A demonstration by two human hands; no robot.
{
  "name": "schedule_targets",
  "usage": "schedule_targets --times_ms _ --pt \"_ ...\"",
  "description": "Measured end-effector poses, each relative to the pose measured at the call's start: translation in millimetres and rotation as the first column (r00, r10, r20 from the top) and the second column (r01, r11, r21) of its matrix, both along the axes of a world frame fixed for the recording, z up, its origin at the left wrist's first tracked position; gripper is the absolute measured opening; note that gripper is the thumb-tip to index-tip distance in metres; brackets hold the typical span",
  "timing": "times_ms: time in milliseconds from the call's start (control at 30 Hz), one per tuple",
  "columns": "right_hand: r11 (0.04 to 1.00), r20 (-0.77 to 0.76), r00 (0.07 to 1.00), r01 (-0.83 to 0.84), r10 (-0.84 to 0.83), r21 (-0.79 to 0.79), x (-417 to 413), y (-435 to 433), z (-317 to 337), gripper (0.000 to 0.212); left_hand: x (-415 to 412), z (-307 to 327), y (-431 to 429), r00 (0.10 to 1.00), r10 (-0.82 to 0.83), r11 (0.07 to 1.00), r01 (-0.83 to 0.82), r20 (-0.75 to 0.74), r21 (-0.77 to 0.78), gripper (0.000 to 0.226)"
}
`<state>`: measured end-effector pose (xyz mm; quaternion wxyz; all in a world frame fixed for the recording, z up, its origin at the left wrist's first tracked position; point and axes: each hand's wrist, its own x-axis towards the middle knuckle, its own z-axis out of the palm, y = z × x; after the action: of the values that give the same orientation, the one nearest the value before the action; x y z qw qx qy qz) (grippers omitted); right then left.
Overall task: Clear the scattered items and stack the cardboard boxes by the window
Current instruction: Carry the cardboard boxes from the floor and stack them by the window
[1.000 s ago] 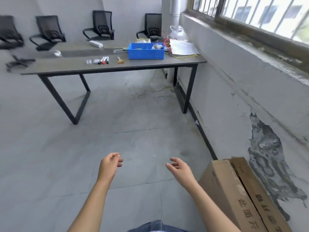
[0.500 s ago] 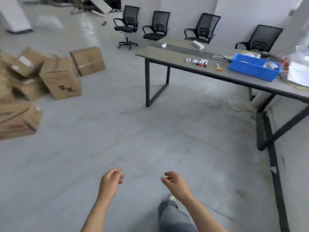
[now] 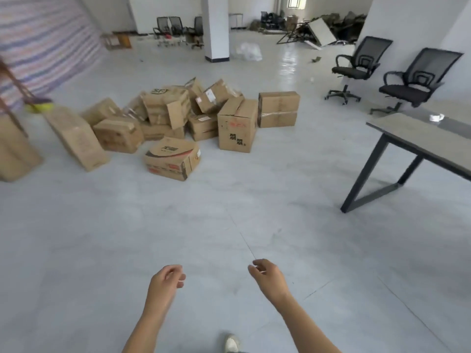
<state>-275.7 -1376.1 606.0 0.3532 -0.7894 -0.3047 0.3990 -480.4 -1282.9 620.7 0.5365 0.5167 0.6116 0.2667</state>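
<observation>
Risk: the boxes [image 3: 175, 118] lie in a loose, tilted heap on the floor [image 3: 229, 212]; pulling a lower one likely topples those leaning on it. The left hand [image 3: 164, 284] and right hand [image 3: 270, 276] hang loosely curled and hold nothing. The heap lies well ahead of the fingers [image 3: 256, 266], without contact.

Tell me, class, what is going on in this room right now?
A person faces a jumbled heap of cardboard boxes lying on the floor some way ahead. The left hand and the right hand hang in front, fingers loosely curled, holding and touching nothing. No box is held. A table and two office chairs stand to the right.
</observation>
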Motion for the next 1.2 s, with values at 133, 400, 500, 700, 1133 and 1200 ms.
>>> schedule_targets --times_ms 133,400,500,700,1133,1200 --pt "0.991 -0.001 0.994 -0.110 0.110 0.079 3 97 17 0.033 -8 18 63 0.992 0.125 0.991 -0.125 -0.017 0.048 0.014" --pt "0.883 -0.048 0.885 -0.465 0.462 -0.071 -34 187 -7 0.031 -42 -1 97 0.922 0.383 0.919 -0.387 -0.060 -0.073 0.013" --pt "0.843 -0.035 0.850 -0.526 0.525 -0.112 -38 220 -15 0.031 -54 -10 116 0.884 0.460 0.875 -0.467 -0.081 -0.124 0.014" --pt "0.818 0.006 0.824 -0.561 0.566 -0.129 -41 310 -18 0.030 -56 -21 205 0.868 0.491 0.858 -0.496 -0.075 -0.135 0.015" --pt "0.892 0.065 0.890 -0.449 0.452 -0.053 -49 564 18 0.028 -59 14 481 0.896 0.441 0.897 -0.439 0.049 -0.041 0.016" --pt "0.882 0.057 0.882 -0.462 0.468 -0.096 -53 580 6 0.029 -53 4 493 0.919 0.393 0.916 -0.388 0.037 -0.101 0.016"
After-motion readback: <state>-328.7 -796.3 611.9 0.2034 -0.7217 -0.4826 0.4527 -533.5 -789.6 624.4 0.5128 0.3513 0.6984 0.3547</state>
